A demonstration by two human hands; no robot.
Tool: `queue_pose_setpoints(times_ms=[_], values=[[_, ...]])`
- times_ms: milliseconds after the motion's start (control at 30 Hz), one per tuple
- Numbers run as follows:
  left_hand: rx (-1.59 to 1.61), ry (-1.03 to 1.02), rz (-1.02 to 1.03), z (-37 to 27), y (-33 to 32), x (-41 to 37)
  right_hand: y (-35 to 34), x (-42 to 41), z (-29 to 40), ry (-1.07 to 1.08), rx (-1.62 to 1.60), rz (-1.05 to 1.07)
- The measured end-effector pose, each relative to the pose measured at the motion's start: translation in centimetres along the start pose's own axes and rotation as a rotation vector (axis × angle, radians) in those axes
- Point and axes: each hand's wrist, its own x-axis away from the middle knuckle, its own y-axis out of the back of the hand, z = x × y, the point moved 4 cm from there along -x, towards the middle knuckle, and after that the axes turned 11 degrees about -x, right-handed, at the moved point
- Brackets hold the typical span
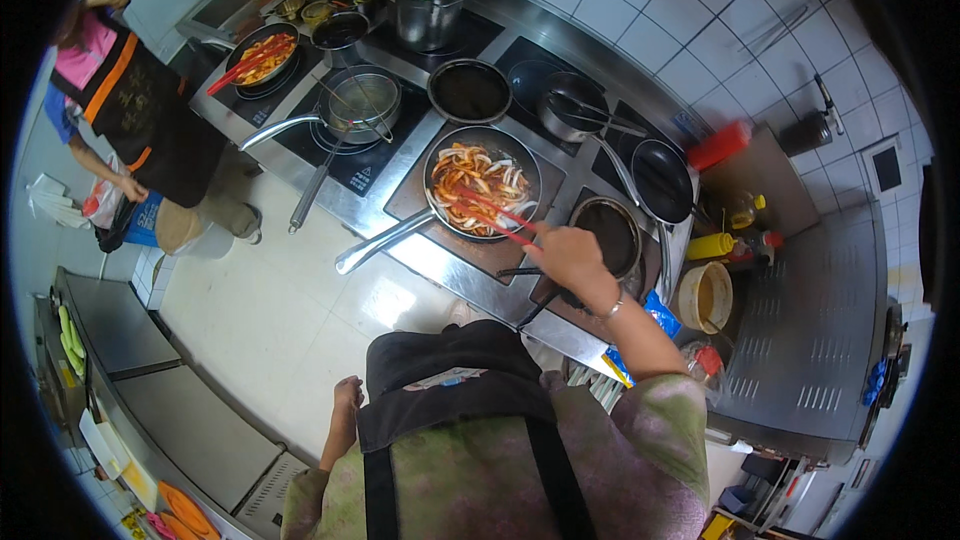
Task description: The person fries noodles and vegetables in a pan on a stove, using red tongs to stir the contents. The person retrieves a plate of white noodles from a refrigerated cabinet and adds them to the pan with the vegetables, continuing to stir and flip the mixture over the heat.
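My right hand (566, 259) grips a pair of red chopsticks (499, 219), their far ends down among the food. White strips that look like sliced onion (480, 180), coated in reddish sauce, fill the middle of a dark frying pan (487, 136). The pan sits on the cooktop before me, its metal handle (386, 241) pointing out over the front edge towards the lower left. By my left side hangs my left hand (347, 394), fingers curled in, with nothing visible in it and touching no cookware.
A co-worker in a black apron (142, 105) stands at the left, near a second pan with red chopsticks (251, 64). Strainers (360, 101), a tall pot (427, 7) and more pans (661, 180) crowd the stove. Sauce bottles (709, 245) and a tub (705, 298) stand right.
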Motion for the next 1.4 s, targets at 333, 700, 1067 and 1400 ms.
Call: queue_pose_setpoints(times_ms=[333,700,1067,1400], values=[[0.228,-0.057,0.008,-4.1,-1.7,0.0,3.5,1.6,-3.3,-0.140,0.079,-0.046],[0.190,-0.003,0.040,-1.8,0.3,-1.3,-0.3,-1.4,-2.9,-0.089,-0.002,-0.091],[0.118,0.045,0.039,-2.5,-1.0,-0.7,1.1,0.8,-6.0,-0.195,-0.007,-0.103],[0.119,0.029,0.061,3.3,0.1,-6.8,0.3,0.6,-1.0,-0.096,-0.028,-0.048]])
